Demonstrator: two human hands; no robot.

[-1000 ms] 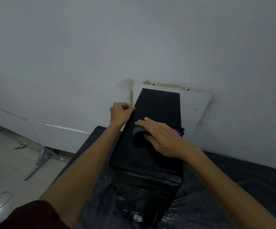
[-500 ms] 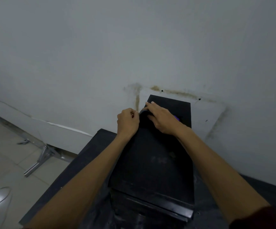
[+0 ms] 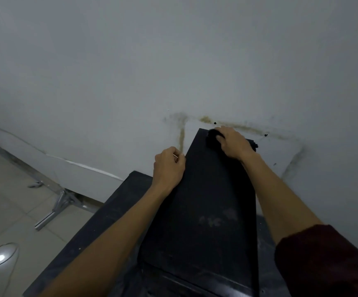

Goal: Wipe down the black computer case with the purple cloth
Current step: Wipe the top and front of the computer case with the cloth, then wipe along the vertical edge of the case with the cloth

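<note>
The black computer case (image 3: 206, 211) stands on a dark table, its long top panel running away from me toward the wall. My left hand (image 3: 169, 167) grips the case's left edge about halfway along, fingers curled. My right hand (image 3: 232, 145) is at the far end of the top panel, curled over the bunched purple cloth (image 3: 213, 139), which looks almost black in this dim light. Most of the cloth is hidden under the hand. Faint pale smudges show on the near part of the panel.
The case's far end nearly meets a grey wall (image 3: 173, 61) marked with brown stains. The black table (image 3: 109, 213) carries crinkled plastic sheeting around the case. To the left, a metal bracket (image 3: 53, 209) lies on the tiled floor beside a leaning white panel.
My right hand has slid the cloth from the middle of the top panel to its far end by the wall. The left hand has kept its hold on the left edge.
</note>
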